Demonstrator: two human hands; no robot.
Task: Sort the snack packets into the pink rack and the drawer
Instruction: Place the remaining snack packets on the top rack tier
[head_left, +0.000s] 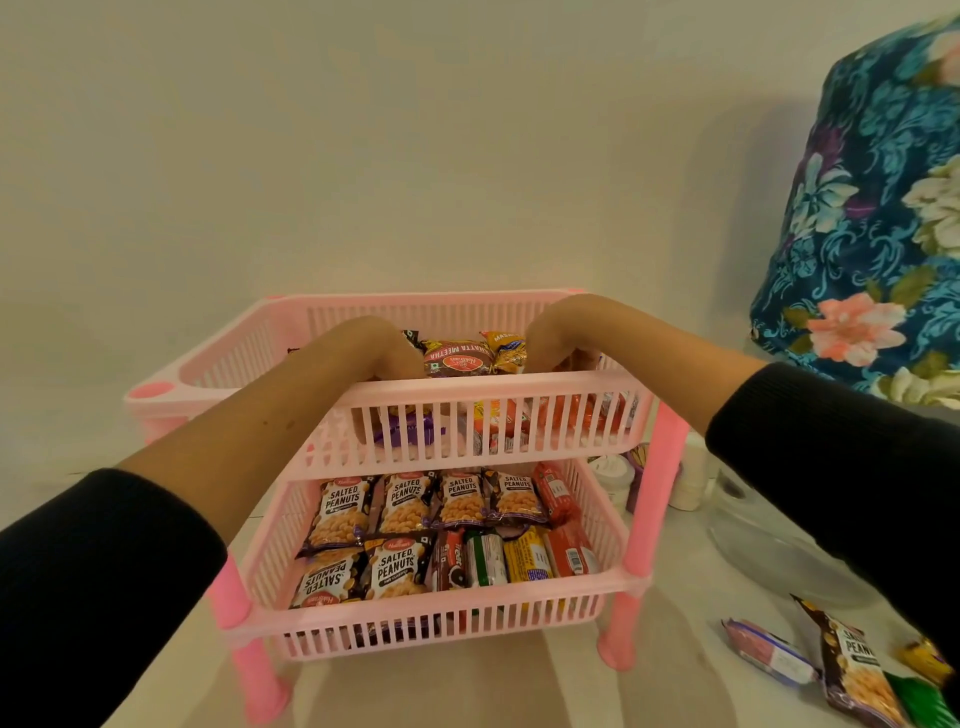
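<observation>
Both hands reach down into the top tier of the pink rack (498, 387). The left hand (363, 348) and right hand (558, 332) bend at the wrist over the front rim, and their fingers drop behind it among the packets, so I cannot tell whether either grip has closed on anything.

Between the hands lies a red-and-gold Khatta Meetha packet (457, 358) with an orange packet (506, 349) just beside it. The lower tier holds rows of salted peanut packets (405, 501) on the left and biscuit rolls (524, 558) on the right. A few loose packets (847, 670) lie on the table (519, 691) at the lower right, not yet sorted. No drawer is in view.

These packets look light, soft and air-puffed, with glossy film that probably slides easily under fingertips. The contents are likely brittle, so squeezing the belly risks crushing them. A pinch on the flat crimped seam at an end should hold best. The rolls seem stiffer and can take a grip round the middle.
</observation>
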